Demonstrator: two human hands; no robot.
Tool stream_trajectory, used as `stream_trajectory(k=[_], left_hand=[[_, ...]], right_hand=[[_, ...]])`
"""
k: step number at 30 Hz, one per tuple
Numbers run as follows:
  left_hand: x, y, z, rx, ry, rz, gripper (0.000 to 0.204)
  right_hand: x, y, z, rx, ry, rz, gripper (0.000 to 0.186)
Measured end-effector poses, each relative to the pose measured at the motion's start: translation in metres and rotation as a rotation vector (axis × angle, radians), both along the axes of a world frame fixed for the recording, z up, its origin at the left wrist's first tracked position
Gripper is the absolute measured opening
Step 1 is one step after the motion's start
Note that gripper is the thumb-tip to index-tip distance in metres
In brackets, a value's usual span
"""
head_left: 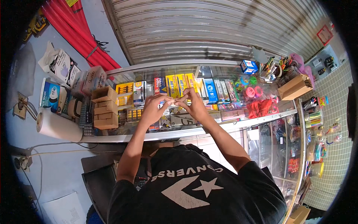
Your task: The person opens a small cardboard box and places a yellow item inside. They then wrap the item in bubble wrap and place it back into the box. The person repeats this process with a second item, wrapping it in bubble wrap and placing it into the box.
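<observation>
Near the middle of the head view, my left hand (153,108) and my right hand (194,104) meet above a glass display counter (100,139). The fingers of both are closed on a small pale item (172,100), partly covered by them and too small to name. Under and around my hands, the counter holds yellow boxes (179,84), a blue box (210,91) and yellow-black packs (124,93).
Cardboard boxes (105,112), a white roll (59,127) and mask boxes (52,95) crowd the left. Pens (269,69), pink items (250,92) and an open carton (294,87) are at the right. A metal shutter (194,30) rises behind; red tubes (78,37) lean at upper left.
</observation>
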State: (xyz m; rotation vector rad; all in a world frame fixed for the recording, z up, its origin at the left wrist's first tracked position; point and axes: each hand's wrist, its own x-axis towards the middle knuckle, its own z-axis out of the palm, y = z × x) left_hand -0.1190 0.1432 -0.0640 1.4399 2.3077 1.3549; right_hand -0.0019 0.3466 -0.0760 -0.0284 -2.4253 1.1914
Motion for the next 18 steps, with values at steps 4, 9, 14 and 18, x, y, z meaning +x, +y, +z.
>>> stream_trajectory(k=[4, 9, 14, 18], left_hand=[[0.009, -0.008, 0.004, -0.064, 0.201, 0.009, 0.026], [0.016, -0.005, 0.005, -0.121, 0.327, 0.067, 0.037], [0.02, -0.003, 0.009, -0.15, 0.386, 0.084, 0.041], [0.02, -0.003, -0.001, -0.158, 0.41, 0.091, 0.038]], right_hand=[[0.0, 0.002, -0.003, 0.017, 0.027, 0.011, 0.048], [0.003, 0.002, 0.003, 0.04, 0.019, 0.034, 0.045], [0.005, 0.007, -0.01, -0.096, 0.017, 0.098, 0.041], [0.01, 0.006, -0.002, -0.014, 0.049, 0.098, 0.04]])
